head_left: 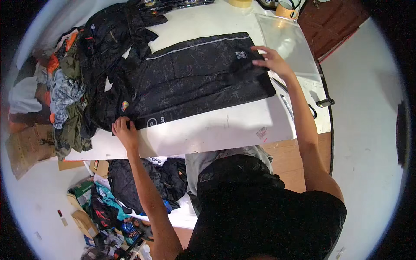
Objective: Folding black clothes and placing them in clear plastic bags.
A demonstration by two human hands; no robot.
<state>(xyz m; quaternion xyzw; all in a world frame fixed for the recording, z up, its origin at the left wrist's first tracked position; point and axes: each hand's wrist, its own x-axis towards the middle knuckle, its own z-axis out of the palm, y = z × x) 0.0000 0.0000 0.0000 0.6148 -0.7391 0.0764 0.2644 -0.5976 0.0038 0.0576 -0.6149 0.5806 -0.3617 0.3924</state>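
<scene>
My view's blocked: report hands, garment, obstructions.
Left hand on black garment, near edge. Right hand open, at its right end. Garment spread on table; clothes heaped left.

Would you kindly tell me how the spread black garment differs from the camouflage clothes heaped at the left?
The black garment lies mostly flat, whereas the camouflage clothes are crumpled together. The black garment is dark with pale markings; the camouflage clothes show grey and olive green patches. Both are patterned fabric.

white table (203, 138) | tan floor (320, 156) — below | pale wall (364, 108) — right
</scene>
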